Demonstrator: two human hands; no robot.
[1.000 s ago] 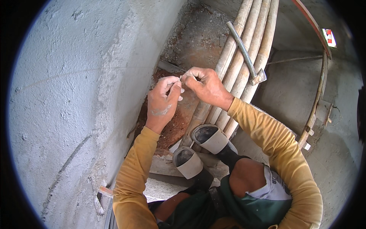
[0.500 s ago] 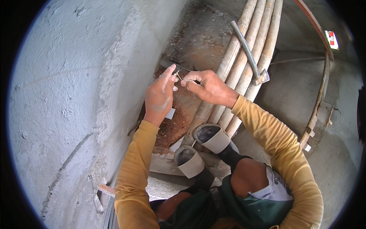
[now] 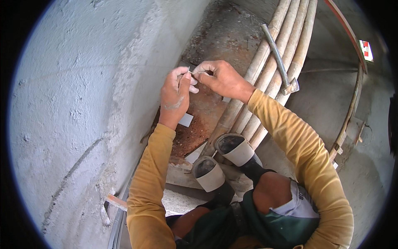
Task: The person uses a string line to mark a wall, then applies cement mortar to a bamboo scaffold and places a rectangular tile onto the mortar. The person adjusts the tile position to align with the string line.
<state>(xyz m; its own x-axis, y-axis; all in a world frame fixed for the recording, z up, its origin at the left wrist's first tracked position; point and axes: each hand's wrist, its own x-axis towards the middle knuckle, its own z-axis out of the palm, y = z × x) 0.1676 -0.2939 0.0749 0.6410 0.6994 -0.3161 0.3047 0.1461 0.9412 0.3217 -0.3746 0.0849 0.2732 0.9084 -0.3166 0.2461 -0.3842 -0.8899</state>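
Observation:
My left hand (image 3: 175, 97) is raised beside the wall, its thumb and index finger pinched on a small, thin, nail-like piece (image 3: 189, 69). Close against it, my right hand (image 3: 224, 81) also pinches at that piece with thumb and forefinger. The fingertips nearly meet, so most of the piece is covered, and whether a thread runs from it cannot be made out. A hammer (image 3: 275, 54) with a metal pipe handle lies across the bamboo poles (image 3: 265, 81) to the right, its head resting at the near end, apart from both hands.
A rough grey plastered wall (image 3: 78, 91) rises on the left. Below my hands are reddish rubble (image 3: 186, 141) and a white tile piece (image 3: 186, 120). My feet in sandals (image 3: 234, 147) stand at the poles' near end. A curved wooden strip (image 3: 350, 108) runs along the right.
Both hands have risen slightly, and the right has come closer to the left. The small piece now points more upright. The whole view has shifted a little.

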